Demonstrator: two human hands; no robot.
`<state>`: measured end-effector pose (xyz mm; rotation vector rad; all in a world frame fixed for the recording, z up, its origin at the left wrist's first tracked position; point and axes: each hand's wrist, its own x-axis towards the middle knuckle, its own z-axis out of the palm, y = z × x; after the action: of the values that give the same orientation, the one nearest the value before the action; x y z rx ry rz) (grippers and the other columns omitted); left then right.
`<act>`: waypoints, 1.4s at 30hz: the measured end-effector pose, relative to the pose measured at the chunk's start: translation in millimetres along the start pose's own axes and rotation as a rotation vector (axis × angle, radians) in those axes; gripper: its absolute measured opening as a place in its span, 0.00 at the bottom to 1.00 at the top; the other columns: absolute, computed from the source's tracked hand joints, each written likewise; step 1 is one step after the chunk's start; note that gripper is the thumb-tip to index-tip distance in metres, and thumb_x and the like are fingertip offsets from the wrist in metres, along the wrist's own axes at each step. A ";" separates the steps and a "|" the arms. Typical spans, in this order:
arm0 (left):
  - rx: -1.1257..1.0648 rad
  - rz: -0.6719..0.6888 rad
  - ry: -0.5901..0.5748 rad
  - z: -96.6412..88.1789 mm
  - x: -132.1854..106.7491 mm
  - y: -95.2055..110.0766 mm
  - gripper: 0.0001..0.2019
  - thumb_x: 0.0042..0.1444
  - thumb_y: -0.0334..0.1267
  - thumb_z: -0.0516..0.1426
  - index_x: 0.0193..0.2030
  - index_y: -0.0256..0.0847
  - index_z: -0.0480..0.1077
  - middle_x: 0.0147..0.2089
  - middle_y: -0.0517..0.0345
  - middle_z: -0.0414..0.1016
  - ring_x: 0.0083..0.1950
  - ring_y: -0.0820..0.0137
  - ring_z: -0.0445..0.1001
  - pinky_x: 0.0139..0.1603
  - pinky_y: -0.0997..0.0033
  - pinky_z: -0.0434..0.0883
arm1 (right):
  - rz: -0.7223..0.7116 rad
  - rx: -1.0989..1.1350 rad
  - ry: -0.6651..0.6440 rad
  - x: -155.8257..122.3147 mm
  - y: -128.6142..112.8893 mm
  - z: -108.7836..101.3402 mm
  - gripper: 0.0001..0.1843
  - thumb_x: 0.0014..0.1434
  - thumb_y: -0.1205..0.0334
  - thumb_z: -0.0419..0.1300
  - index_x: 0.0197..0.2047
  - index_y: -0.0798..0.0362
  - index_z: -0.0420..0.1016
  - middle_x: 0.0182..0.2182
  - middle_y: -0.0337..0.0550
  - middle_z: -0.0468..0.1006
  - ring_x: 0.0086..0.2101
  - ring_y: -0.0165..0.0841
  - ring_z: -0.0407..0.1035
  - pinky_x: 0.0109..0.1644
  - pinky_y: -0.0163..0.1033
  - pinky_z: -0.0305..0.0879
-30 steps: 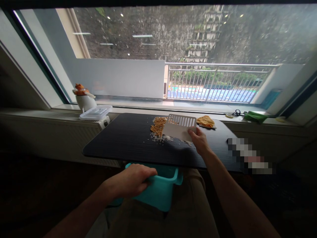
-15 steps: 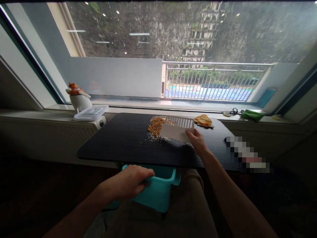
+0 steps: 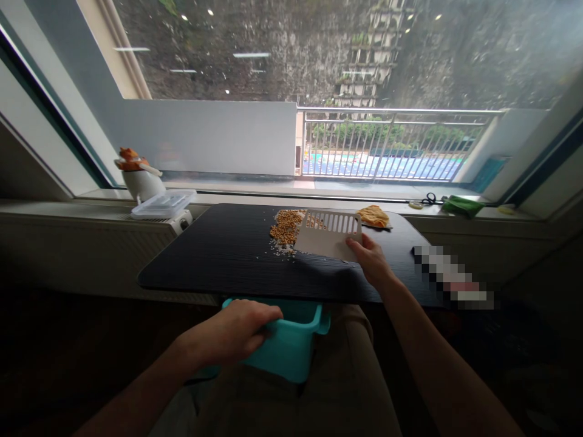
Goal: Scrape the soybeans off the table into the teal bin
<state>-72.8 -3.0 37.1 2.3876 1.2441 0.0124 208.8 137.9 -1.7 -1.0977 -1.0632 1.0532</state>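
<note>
My right hand [image 3: 370, 258] grips the right end of a white slotted scraper [image 3: 325, 241], thumb on top. The scraper is tilted over the black table [image 3: 218, 249], and its left edge meets a pile of yellow corn kernels [image 3: 286, 226]. White rice-like grains [image 3: 283, 249] are scattered at the pile's near side. Below the table's front edge, my left hand [image 3: 246, 328] is closed on the near rim of a turquoise bin [image 3: 285, 352], which sits at my lap. The bin's inside is mostly hidden under the table.
A folded yellow cloth [image 3: 374, 216] lies at the table's back right. On the sill are a green cloth [image 3: 462, 206] and black scissors [image 3: 429, 199]. A clear plastic lid [image 3: 164, 204] and a white pot with an orange figure [image 3: 142, 182] stand at the left by the window.
The scraper and my right hand have shifted slightly to the right. My left hand keeps its hold on the bin. The whole view has moved a little.
</note>
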 end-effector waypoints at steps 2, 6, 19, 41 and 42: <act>0.002 0.002 0.001 0.4 -0.4 -0.7 0.06 0.54 0.28 0.53 0.35 0.44 0.66 0.36 0.61 0.76 0.38 0.64 0.76 0.36 0.75 0.65 | 0.002 0.003 0.007 -0.6 2.1 -0.7 0.17 0.41 0.54 0.68 0.36 0.50 0.77 0.29 0.38 0.81 0.29 0.35 0.74 0.36 0.39 0.70; 0.005 0.004 0.002 1.1 -0.5 -1.6 0.07 0.54 0.28 0.53 0.36 0.44 0.66 0.36 0.61 0.76 0.39 0.64 0.76 0.37 0.75 0.65 | 0.020 0.005 0.007 -0.9 6.9 -0.6 0.17 0.41 0.54 0.68 0.36 0.50 0.77 0.28 0.38 0.81 0.29 0.36 0.74 0.36 0.40 0.71; 0.026 -0.007 -0.013 0.0 0.3 -1.3 0.05 0.55 0.29 0.53 0.36 0.44 0.66 0.36 0.60 0.76 0.39 0.64 0.76 0.36 0.74 0.65 | 0.007 0.005 -0.013 2.0 0.8 10.0 0.17 0.40 0.54 0.67 0.36 0.50 0.76 0.29 0.38 0.81 0.30 0.36 0.74 0.36 0.40 0.70; 0.014 -0.049 -0.021 -4.6 -14.7 -1.4 0.06 0.56 0.29 0.53 0.37 0.44 0.67 0.37 0.59 0.76 0.39 0.63 0.77 0.36 0.75 0.65 | 0.088 0.001 -0.344 -41.7 -4.8 8.0 0.19 0.45 0.54 0.70 0.41 0.51 0.80 0.36 0.40 0.84 0.36 0.39 0.76 0.43 0.42 0.72; 0.013 -0.051 -0.020 -4.7 -15.6 -1.7 0.06 0.57 0.30 0.52 0.37 0.44 0.67 0.37 0.59 0.76 0.39 0.63 0.77 0.36 0.75 0.65 | 0.093 0.001 -0.348 -41.4 -5.7 6.4 0.19 0.45 0.53 0.70 0.41 0.51 0.80 0.36 0.40 0.84 0.37 0.39 0.77 0.44 0.42 0.72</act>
<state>-84.3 -12.5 43.7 2.3604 1.2994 -0.0351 196.3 97.5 -0.2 -0.9919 -1.2943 1.3522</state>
